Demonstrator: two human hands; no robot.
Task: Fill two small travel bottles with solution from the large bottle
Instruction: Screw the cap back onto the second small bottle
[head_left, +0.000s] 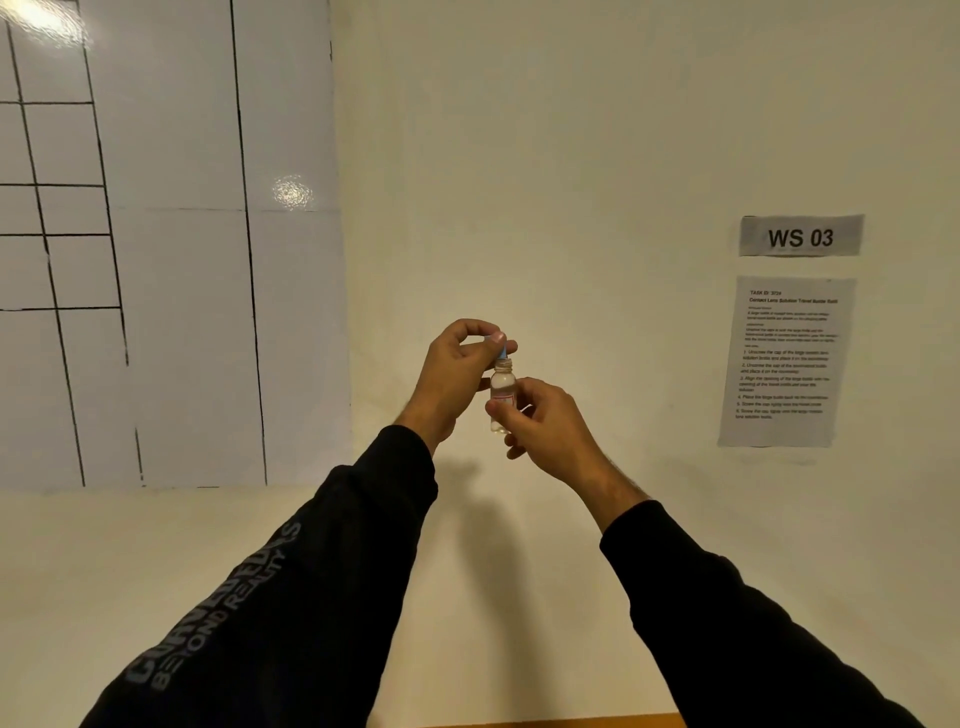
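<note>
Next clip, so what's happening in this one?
A person holds a small clear bottle up in front of the wall. The right hand grips its body, while the left hand pinches a blue cap at its neck. Whether the cap is going on or coming off cannot be told. The large bottle is out of view.

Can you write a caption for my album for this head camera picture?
Right hand holds a small clear bottle upright while left hand pinches its blue cap.
</note>
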